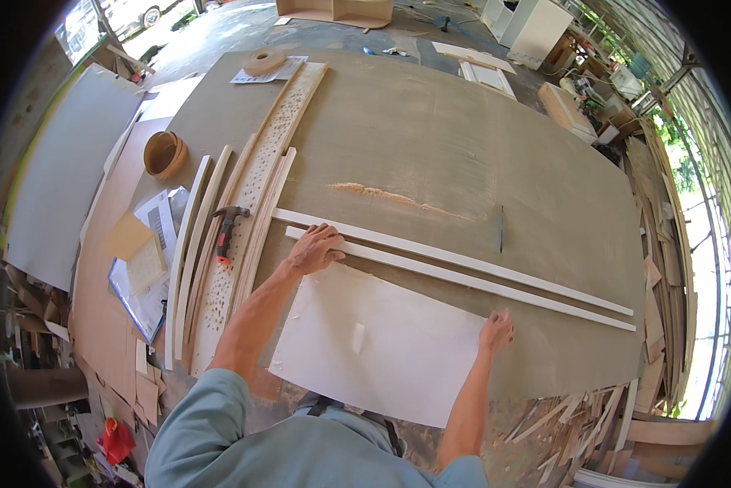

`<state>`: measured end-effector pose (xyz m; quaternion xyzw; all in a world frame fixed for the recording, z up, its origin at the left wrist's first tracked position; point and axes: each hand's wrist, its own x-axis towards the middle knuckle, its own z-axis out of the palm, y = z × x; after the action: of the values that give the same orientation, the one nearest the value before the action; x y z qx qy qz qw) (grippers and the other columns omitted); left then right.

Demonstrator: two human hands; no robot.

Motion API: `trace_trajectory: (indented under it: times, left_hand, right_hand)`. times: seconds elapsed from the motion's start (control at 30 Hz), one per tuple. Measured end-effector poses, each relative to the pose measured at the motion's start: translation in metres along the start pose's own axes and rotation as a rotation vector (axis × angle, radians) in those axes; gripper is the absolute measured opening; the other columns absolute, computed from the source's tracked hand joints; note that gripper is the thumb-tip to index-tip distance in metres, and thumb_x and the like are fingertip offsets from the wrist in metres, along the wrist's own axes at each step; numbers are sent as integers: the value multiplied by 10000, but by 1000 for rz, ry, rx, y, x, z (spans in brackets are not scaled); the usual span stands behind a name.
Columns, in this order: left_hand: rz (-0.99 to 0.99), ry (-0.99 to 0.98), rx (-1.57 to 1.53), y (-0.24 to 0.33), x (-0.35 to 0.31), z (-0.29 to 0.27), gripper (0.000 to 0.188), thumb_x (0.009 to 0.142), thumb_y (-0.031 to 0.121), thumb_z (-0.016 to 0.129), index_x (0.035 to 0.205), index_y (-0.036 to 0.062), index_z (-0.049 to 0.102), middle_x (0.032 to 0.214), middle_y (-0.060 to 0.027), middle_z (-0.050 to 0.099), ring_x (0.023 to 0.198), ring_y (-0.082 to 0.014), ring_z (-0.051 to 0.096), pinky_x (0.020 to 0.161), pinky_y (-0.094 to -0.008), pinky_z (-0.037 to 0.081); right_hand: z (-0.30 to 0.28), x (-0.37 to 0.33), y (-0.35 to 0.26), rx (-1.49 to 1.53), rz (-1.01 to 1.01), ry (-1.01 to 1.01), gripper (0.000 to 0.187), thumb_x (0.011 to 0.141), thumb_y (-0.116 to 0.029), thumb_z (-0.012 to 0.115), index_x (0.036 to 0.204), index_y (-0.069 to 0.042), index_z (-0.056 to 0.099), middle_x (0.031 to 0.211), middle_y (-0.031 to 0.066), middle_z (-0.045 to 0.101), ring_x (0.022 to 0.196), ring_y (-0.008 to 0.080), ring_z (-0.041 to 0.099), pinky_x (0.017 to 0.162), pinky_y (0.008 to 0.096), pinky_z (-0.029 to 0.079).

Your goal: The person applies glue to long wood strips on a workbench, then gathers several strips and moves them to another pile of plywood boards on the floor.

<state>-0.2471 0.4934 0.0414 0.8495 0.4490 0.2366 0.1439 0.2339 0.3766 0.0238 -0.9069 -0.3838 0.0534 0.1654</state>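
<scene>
Two long white strips lie side by side across the workbench, a far strip [455, 262] and a near strip [463, 282]. My left hand [315, 249] is closed over the near strip close to its left end, with the heel of the hand by the far left corner of a white sheet [382, 342]. That sheet lies flat at the bench's near side, in front of my body. At its far right corner my right hand [497, 331] is closed, fingers curled at the edge; the fingertips are partly hidden.
A hammer [229, 234] rests on a speckled board [256, 163] among long strips at left. Beyond are a brown tape roll [165, 154], papers [156, 213] and another roll [264, 62]. A dark thin tool [501, 229] and sawdust [382, 193] lie on the workbench [414, 122]. Scrap wood [573, 419] litters the near right.
</scene>
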Motion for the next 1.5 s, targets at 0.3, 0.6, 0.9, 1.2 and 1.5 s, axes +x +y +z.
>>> trace_trajectory:
  times: [0.3, 0.6, 0.9, 1.2, 1.5]
  left_hand:
    - [-120, 6, 329, -32, -24, -9, 282, 842, 168, 724, 1073, 45, 620, 1119, -108, 604, 1114, -269, 540, 988, -411, 379]
    - [-14, 80, 197, 11, -23, 5, 263, 879, 150, 671, 1085, 54, 538, 1102, -105, 501, 1132, -271, 450, 1037, -452, 307]
    - [-178, 358, 172, 88, -27, -30, 295, 895, 200, 707, 1139, 82, 590, 1156, -101, 528, 1180, -265, 451, 1046, -453, 286]
    - [-709, 943, -987, 81, -92, -54, 171, 918, 133, 751, 1026, 7, 715, 909, -13, 654, 787, -86, 590, 701, -255, 473]
    - [-723, 671, -595, 85, -103, -86, 176, 963, 127, 659, 855, -9, 628, 758, -17, 587, 698, -86, 554, 628, -251, 444]
  right_hand:
    - [37, -14, -63, 86, -79, -54, 615, 917, -361, 642, 1443, -72, 507, 1460, 98, 542, 1321, 329, 467, 1074, 557, 278]
    - [10, -36, -92, 24, -288, 202, 648, 852, -297, 727, 1445, -134, 523, 1526, 97, 456, 1405, 313, 381, 1106, 543, 233]
    - [-8, -62, -124, 151, -896, 12, 459, 767, -83, 791, 1201, -126, 646, 1191, 35, 630, 1205, 219, 534, 1115, 445, 240]
    - [-41, -80, -116, 237, -951, 173, 345, 814, -125, 760, 1146, -94, 674, 1179, 59, 646, 1165, 241, 560, 1095, 438, 257]
    - [-43, -91, -107, 265, -961, 182, 420, 749, -42, 783, 1151, -75, 667, 1161, 71, 643, 1160, 238, 576, 1098, 450, 253]
